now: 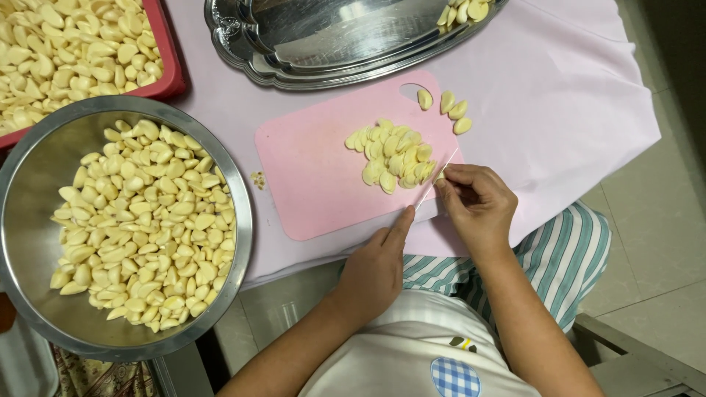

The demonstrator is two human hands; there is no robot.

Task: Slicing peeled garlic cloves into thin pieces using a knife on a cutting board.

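A pink cutting board lies on the pale pink cloth and carries a pile of halved garlic cloves. My left hand is closed on a small knife. Its forefinger is stretched toward the thin pale blade, which slants up over the board's right edge. My right hand pinches a garlic clove against the blade, beside the pile. A few whole cloves rest at the board's top right corner.
A big steel bowl full of peeled garlic stands at the left. A red tray of garlic sits behind it. A silver platter holds a few cloves at the top. A small garlic scrap lies left of the board.
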